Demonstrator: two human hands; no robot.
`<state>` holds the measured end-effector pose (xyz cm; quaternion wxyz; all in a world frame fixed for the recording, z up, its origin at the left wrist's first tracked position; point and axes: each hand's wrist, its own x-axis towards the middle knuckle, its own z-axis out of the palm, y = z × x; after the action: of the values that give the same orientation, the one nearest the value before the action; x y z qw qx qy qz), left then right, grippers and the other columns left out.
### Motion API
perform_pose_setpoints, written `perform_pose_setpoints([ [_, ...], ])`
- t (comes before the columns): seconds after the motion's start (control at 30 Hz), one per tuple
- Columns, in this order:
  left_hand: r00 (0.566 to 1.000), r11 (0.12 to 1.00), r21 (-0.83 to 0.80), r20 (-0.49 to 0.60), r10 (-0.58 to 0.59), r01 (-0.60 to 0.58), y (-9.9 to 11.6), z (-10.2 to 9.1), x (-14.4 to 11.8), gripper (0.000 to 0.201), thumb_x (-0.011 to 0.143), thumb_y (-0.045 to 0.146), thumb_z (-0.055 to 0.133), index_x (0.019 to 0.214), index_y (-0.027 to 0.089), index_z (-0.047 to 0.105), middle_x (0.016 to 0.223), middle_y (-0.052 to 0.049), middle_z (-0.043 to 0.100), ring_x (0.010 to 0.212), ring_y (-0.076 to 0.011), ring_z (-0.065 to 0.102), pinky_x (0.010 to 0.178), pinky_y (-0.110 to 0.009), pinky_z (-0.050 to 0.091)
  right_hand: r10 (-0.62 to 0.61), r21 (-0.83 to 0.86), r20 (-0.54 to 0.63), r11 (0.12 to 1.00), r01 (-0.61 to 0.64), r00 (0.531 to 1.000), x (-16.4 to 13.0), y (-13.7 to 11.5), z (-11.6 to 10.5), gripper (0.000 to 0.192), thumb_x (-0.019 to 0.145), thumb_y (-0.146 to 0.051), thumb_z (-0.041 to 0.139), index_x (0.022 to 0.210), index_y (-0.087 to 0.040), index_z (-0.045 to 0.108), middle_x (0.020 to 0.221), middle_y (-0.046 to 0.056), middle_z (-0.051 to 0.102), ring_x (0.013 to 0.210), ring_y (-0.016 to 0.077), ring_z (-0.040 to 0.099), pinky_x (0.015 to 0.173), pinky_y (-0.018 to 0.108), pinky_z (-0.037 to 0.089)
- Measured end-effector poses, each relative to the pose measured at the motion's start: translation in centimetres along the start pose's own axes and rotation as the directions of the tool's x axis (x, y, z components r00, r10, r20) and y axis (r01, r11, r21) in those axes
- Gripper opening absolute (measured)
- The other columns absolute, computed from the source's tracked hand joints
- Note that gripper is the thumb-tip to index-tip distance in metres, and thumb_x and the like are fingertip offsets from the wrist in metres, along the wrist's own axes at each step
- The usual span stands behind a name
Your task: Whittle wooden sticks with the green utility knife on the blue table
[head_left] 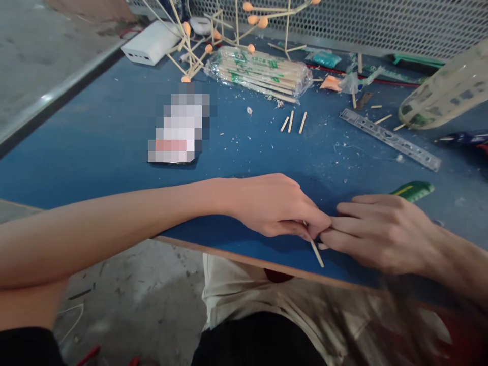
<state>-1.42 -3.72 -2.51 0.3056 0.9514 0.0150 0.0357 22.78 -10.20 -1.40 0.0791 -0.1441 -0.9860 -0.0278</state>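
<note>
My left hand (282, 206) is closed, pinching a thin wooden chopstick (317, 253) near the table's front edge. The chopstick's lower end sticks out below my fingers, and the rest is hidden. Against the left fingertips rests my right hand (385, 231), its fingers curled. A green utility knife (415, 190) shows its handle end beyond the right knuckles; it appears gripped under the palm, with most of it covered. Farther back lie short cut stick pieces (292, 122) among pale shavings.
A plastic-wrapped chopstick bundle (263, 73) lies toward the back, beside a stick frame with orange joints (209, 49). A white power bank (150, 43) and pixelated object (179, 127) are left. A clear ruler (391, 140), plastic bottle (438, 91) and dark-handled tool (467, 137) are right.
</note>
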Motion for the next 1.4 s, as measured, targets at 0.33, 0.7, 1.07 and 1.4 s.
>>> perform_pose_setpoints([
  [0.33,1.000,0.999,-0.047,-0.021,0.000,-0.001,0.0,-0.1,-0.1,0.014,0.101,0.031,0.054,0.097,0.030,0.067,0.096,0.002,0.077,0.083,-0.0158,0.069,0.071,-0.031,0.042,0.002,0.023,-0.020,1.000,-0.002,1.000,0.2,0.2,0.3,0.026,0.101,-0.013,0.036,0.095,-0.025,0.058,0.067,-0.004,0.055,0.060,0.0183,0.044,0.058,0.035,0.028],
  [0.7,1.000,0.999,-0.042,-0.014,0.021,-0.022,-0.1,-0.1,-0.1,0.015,0.103,0.031,0.052,0.097,0.029,0.066,0.097,0.002,0.077,0.084,-0.0156,0.069,0.073,-0.031,0.042,-0.006,0.016,0.005,1.000,0.006,1.000,-0.1,0.3,0.1,0.024,0.101,-0.014,0.037,0.092,-0.025,0.057,0.070,-0.003,0.059,0.064,0.0187,0.045,0.060,0.035,0.028],
  [1.07,1.000,1.000,0.025,-0.006,0.010,-0.010,0.3,-0.1,0.0,0.014,0.102,0.029,0.051,0.095,0.027,0.062,0.096,0.002,0.075,0.082,-0.0156,0.067,0.070,-0.033,0.038,0.024,0.026,0.044,0.999,-0.025,0.999,0.0,-0.2,-0.2,0.024,0.104,-0.018,0.038,0.094,-0.024,0.059,0.073,-0.003,0.063,0.065,0.0173,0.050,0.060,0.035,0.029],
  [1.4,1.000,1.000,-0.014,-0.027,0.009,-0.009,0.4,-0.1,-0.2,0.012,0.102,0.028,0.052,0.094,0.029,0.061,0.095,0.003,0.075,0.082,-0.0159,0.066,0.073,-0.032,0.039,0.018,0.008,0.016,1.000,-0.018,1.000,-0.1,-0.2,0.2,0.019,0.103,-0.022,0.046,0.091,-0.022,0.060,0.073,-0.002,0.062,0.063,0.0166,0.050,0.060,0.035,0.030],
])
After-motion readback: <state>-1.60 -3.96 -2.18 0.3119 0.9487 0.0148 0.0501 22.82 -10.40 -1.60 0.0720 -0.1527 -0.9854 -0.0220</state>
